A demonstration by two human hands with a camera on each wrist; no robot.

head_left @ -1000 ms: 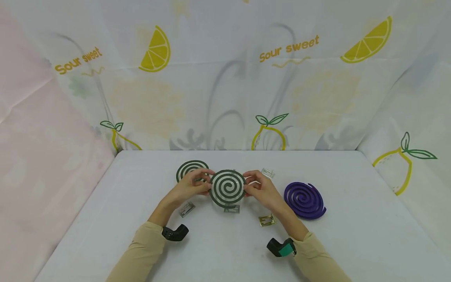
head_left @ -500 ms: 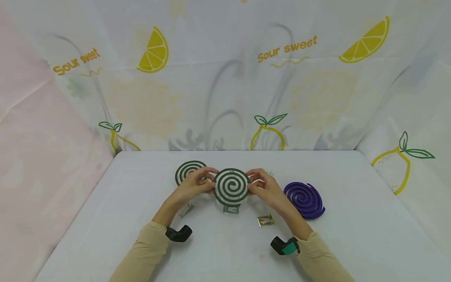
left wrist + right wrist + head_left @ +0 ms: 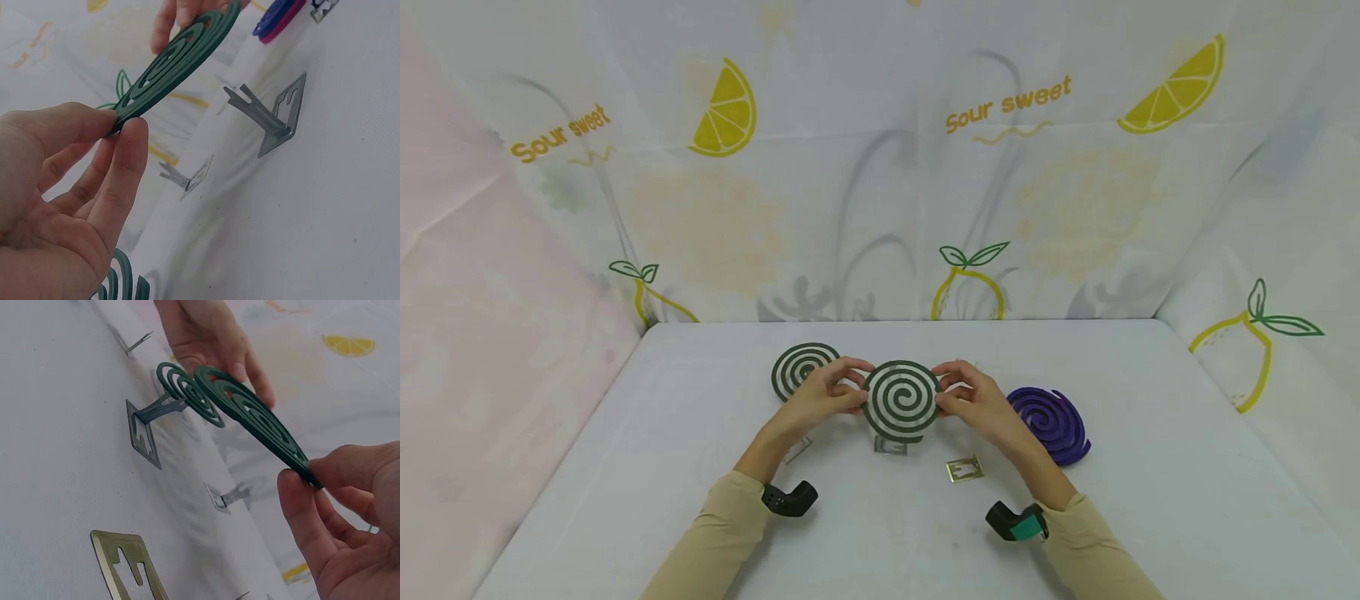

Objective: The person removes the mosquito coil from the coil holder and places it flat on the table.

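A green mosquito coil is held up above the table between both hands. My left hand pinches its left edge between thumb and fingers, and my right hand pinches the opposite edge the same way. In both wrist views the coil is tilted, seen nearly edge-on. Just below it, a grey metal coil stand sits on the table with its forked prong bent up. Nearer the right forearm lies a gold stand. Behind the left hand lies a second green coil, partly hidden by that hand.
A purple coil lies right of the right forearm; the left wrist view shows a pink layer under it. Another metal stand is partly covered by the left wrist. A further stand stands toward the back. Printed cloth walls the table's rear.
Both hands have shifted a little to the right with the green coil between them. The left wrist now covers more of the stand beside it. Both pinches stay the same.
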